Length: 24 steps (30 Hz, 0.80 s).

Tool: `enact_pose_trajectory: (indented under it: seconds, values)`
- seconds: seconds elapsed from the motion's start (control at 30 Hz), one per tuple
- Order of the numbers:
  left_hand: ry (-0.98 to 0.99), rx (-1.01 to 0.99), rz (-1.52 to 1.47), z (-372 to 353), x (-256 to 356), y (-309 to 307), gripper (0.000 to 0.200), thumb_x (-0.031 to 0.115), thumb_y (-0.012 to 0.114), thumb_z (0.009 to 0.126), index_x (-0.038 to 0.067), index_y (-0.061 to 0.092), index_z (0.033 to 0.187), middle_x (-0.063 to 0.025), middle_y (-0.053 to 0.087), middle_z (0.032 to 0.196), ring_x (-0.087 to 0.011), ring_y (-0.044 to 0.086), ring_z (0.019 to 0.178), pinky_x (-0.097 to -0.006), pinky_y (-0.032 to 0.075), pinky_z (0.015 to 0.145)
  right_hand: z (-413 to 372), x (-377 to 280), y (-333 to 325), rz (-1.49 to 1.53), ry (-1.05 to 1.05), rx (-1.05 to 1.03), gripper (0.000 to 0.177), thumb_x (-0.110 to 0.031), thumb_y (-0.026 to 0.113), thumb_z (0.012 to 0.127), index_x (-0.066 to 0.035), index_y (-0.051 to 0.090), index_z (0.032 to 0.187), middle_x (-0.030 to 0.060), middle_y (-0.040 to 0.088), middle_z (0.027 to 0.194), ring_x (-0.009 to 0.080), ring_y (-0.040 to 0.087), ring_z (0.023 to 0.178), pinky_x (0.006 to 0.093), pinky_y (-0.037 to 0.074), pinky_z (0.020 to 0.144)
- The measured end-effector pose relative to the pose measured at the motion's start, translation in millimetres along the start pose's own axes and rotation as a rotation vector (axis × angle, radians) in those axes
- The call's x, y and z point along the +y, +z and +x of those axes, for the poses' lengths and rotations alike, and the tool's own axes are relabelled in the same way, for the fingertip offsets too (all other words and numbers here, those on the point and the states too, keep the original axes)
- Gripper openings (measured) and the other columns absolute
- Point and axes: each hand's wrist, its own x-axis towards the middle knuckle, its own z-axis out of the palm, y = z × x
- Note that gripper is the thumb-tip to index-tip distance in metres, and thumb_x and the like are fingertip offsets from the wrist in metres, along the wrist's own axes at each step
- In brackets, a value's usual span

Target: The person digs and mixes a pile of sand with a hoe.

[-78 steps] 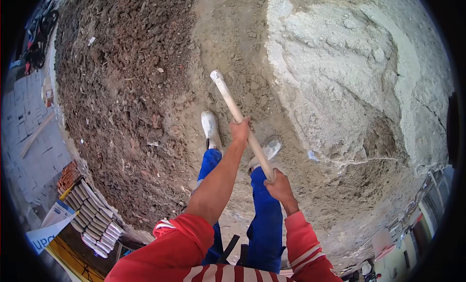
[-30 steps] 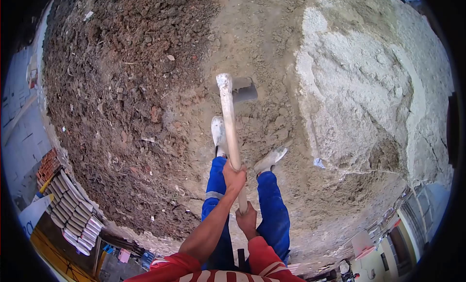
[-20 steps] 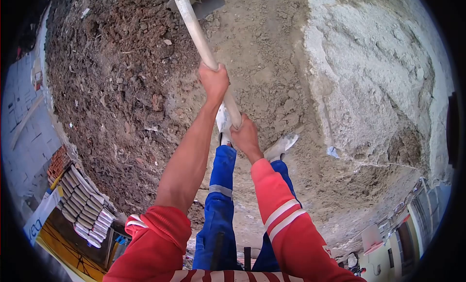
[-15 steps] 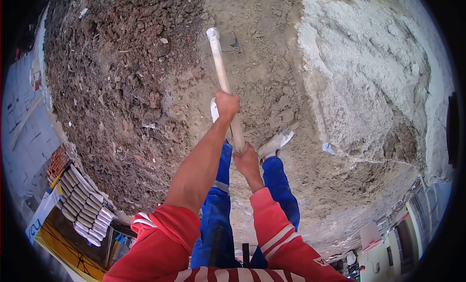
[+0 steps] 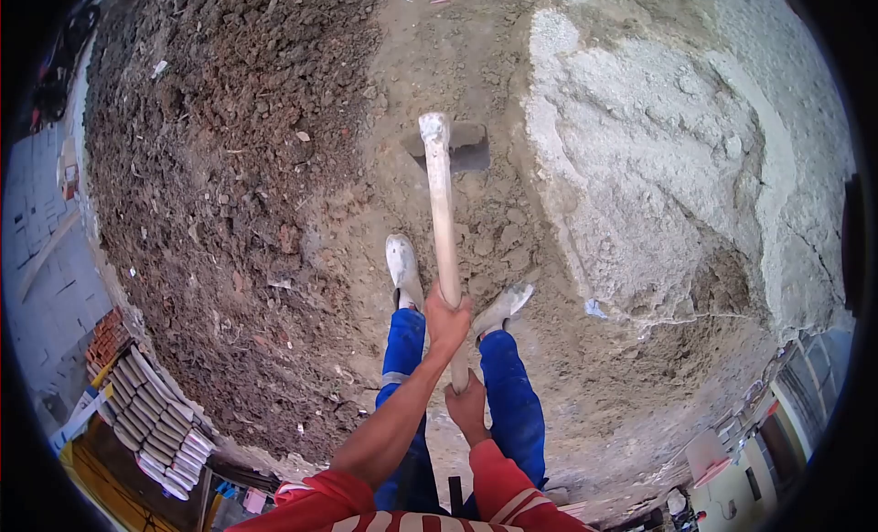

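Observation:
A hoe (image 5: 442, 207) with a pale wooden handle points away from me over the soil. Its grey metal blade (image 5: 470, 151) is at the far end, against the ground, partly hidden behind the head. My left hand (image 5: 446, 322) is wrapped around the middle of the handle. Closer to my body, my right hand (image 5: 467, 407) grips the handle near its butt end. Loose brown dirt (image 5: 498, 235) lies between the blade and my light-coloured boots (image 5: 402, 267).
Dark, lumpy soil (image 5: 229, 166) spreads on the left. A pale grey sandy mound (image 5: 658, 139) rises on the right. Stacked sacks (image 5: 155, 418) and red bricks (image 5: 108, 338) stand at the lower left. A small bluish scrap (image 5: 594, 309) lies by the mound.
The hoe and both hands have come back toward my body. The blade now shows more fully, nearer my boots. Both hands keep their hold on the handle.

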Motion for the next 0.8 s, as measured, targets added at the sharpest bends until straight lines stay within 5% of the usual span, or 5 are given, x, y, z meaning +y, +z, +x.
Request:
enact_pose_trajectory:
  seconds: [0.13, 0.27, 0.37, 0.7, 0.8]
  values:
    - [0.353, 0.213, -0.039, 126, 105, 4, 0.032, 0.010, 0.064, 0.080, -0.002, 0.050, 0.107, -0.0202, 0.059, 0.084, -0.0335, 0.062, 0.078, -0.0435, 0.047, 0.072, 142, -104, 6, 0.086, -0.356, 0.011, 0.039, -0.005, 0.065, 0.073, 0.006, 0.056, 0.110, 0.0292, 0.065, 0.088, 0.0439, 0.065, 0.087, 0.0461, 0.052, 0.073]
    - [0.498, 0.315, 0.056, 240, 154, 35, 0.036, 0.009, 0.066, 0.078, -0.006, 0.049, 0.106, -0.0244, 0.063, 0.089, -0.0401, 0.065, 0.086, -0.0453, 0.049, 0.075, 243, -176, -8, -0.042, -0.456, 0.048, 0.034, -0.009, 0.067, 0.075, 0.007, 0.058, 0.103, 0.0286, 0.065, 0.087, 0.0429, 0.065, 0.087, 0.0444, 0.051, 0.075]
    - [0.171, 0.092, 0.153, 283, 94, 75, 0.042, 0.011, 0.069, 0.073, -0.006, 0.050, 0.106, -0.0266, 0.064, 0.095, -0.0406, 0.065, 0.093, -0.0444, 0.051, 0.080, 238, -160, -22, -0.089, -0.192, -0.030, 0.036, -0.013, 0.067, 0.075, 0.007, 0.057, 0.103, 0.0331, 0.064, 0.091, 0.0461, 0.063, 0.094, 0.0477, 0.051, 0.083]
    - [-0.056, -0.024, 0.296, 108, 32, 121, 0.048, 0.012, 0.067, 0.068, -0.014, 0.053, 0.105, -0.0317, 0.064, 0.097, -0.0408, 0.066, 0.094, -0.0429, 0.054, 0.078, 109, -65, -99, -0.226, 0.022, -0.061, 0.040, -0.018, 0.067, 0.076, 0.010, 0.056, 0.103, 0.0330, 0.064, 0.097, 0.0471, 0.062, 0.097, 0.0470, 0.050, 0.086]
    - [-0.149, -0.122, 0.389, 58, 0, 129, 0.051, 0.014, 0.071, 0.070, -0.007, 0.049, 0.112, -0.0283, 0.063, 0.105, -0.0413, 0.063, 0.102, -0.0436, 0.052, 0.088, 74, -17, -93, -0.145, 0.154, -0.106, 0.041, -0.022, 0.067, 0.077, 0.009, 0.057, 0.103, 0.0331, 0.064, 0.097, 0.0473, 0.062, 0.097, 0.0468, 0.050, 0.086]
